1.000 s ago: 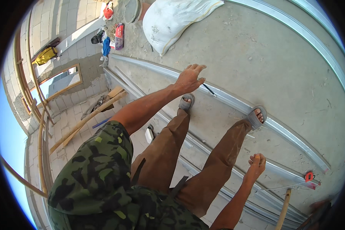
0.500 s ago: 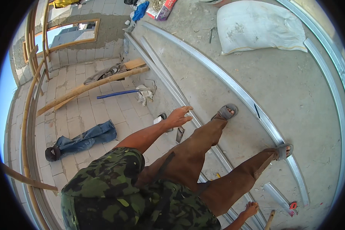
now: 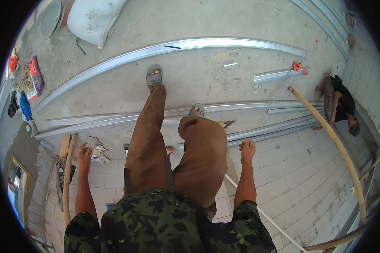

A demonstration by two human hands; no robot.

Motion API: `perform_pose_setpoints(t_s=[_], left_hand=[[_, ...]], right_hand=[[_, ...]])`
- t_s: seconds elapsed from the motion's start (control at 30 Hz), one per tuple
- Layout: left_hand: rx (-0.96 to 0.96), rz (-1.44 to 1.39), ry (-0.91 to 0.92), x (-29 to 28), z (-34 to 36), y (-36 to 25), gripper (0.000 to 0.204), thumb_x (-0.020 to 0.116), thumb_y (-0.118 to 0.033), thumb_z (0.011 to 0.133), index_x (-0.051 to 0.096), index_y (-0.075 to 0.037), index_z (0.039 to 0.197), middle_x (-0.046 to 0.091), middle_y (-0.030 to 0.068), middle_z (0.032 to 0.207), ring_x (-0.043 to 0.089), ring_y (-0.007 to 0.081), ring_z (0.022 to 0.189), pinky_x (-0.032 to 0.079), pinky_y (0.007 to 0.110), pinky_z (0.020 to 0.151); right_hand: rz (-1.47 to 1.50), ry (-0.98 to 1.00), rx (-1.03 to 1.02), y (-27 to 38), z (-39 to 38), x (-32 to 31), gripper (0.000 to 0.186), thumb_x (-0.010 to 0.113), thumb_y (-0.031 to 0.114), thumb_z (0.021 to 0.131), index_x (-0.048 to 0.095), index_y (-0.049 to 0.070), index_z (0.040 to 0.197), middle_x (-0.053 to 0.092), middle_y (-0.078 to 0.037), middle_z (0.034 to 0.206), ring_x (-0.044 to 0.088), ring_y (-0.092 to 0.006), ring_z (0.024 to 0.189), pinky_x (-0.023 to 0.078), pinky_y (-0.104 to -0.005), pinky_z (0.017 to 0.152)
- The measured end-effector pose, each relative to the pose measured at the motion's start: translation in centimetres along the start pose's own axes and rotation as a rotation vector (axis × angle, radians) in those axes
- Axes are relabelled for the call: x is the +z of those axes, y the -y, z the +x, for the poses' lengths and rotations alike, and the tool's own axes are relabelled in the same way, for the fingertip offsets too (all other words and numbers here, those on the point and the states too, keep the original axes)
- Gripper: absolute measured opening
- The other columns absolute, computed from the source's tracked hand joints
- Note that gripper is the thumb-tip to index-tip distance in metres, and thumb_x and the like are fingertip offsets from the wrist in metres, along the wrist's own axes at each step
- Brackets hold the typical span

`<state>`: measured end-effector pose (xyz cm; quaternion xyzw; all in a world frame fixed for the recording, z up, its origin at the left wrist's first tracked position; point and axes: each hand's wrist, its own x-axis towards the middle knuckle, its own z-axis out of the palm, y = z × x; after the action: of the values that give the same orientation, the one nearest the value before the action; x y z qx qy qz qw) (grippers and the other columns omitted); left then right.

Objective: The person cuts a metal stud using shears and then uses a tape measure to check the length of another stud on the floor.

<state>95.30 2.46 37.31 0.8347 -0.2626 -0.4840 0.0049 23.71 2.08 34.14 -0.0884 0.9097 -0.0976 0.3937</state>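
Observation:
My left hand (image 3: 84,154) is held out at the left, fingers loosely bent and apart, with nothing visible in it. Closest to it are a crumpled white cloth (image 3: 99,154) and a wooden pole (image 3: 69,168). My right hand (image 3: 247,150) is raised on the other side of my legs, fingers half curled, and I see nothing in it. Beyond it, long silvery metal channels (image 3: 278,125) lie side by side on the floor. A red tape measure (image 3: 297,66) rests by a short channel piece (image 3: 274,76), its blade drawn out toward the long channels.
A person (image 3: 346,101) crouches at the right, one hand by the channel ends. A bamboo pole (image 3: 331,133) slants up before them. One long channel (image 3: 135,55) crosses beyond my feet. A white sack (image 3: 93,19) and grey basin (image 3: 50,19) are at the far left.
My view has swung to the right, bringing the crouching person into sight. My right hand has moved up and away from the tape measure's blade. Both hands are now raised beside my legs.

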Motion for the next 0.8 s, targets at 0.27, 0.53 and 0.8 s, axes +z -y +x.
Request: perform_pose_setpoints(t_s=[0.27, 0.53, 0.8], left_hand=[[0.024, 0.063, 0.184, 5.2, -4.6, -0.8, 0.047, 0.062, -0.02, 0.087, 0.05, 0.004, 0.125, 0.061, 0.0122, 0.094, 0.056, 0.0171, 0.084, 0.045, 0.03, 0.074], [0.097, 0.075, -0.031, 10.3, -10.3, -3.7, 0.048, 0.061, -0.026, 0.087, 0.05, 0.0, 0.126, 0.06, 0.0111, 0.094, 0.057, 0.0178, 0.084, 0.045, 0.032, 0.072], [0.455, 0.063, 0.135, 25.5, -19.1, -16.2, 0.051, 0.06, -0.026, 0.085, 0.048, 0.005, 0.124, 0.06, 0.0105, 0.093, 0.06, 0.0181, 0.081, 0.048, 0.031, 0.071]], right_hand=[[0.214, 0.045, -0.041, -7.1, 0.1, 3.2, 0.027, 0.056, 0.019, 0.089, 0.058, -0.003, 0.105, 0.06, -0.008, 0.083, 0.061, -0.0148, 0.068, 0.047, -0.0276, 0.059], [0.129, 0.051, -0.056, -24.9, -0.2, 1.5, 0.028, 0.057, 0.018, 0.088, 0.06, -0.004, 0.105, 0.065, -0.01, 0.084, 0.065, -0.0161, 0.067, 0.05, -0.0293, 0.057], [0.37, -0.006, 0.163, -39.5, -5.2, -6.2, 0.025, 0.057, 0.018, 0.086, 0.059, -0.004, 0.097, 0.061, -0.01, 0.077, 0.065, -0.0175, 0.063, 0.049, -0.029, 0.052]])
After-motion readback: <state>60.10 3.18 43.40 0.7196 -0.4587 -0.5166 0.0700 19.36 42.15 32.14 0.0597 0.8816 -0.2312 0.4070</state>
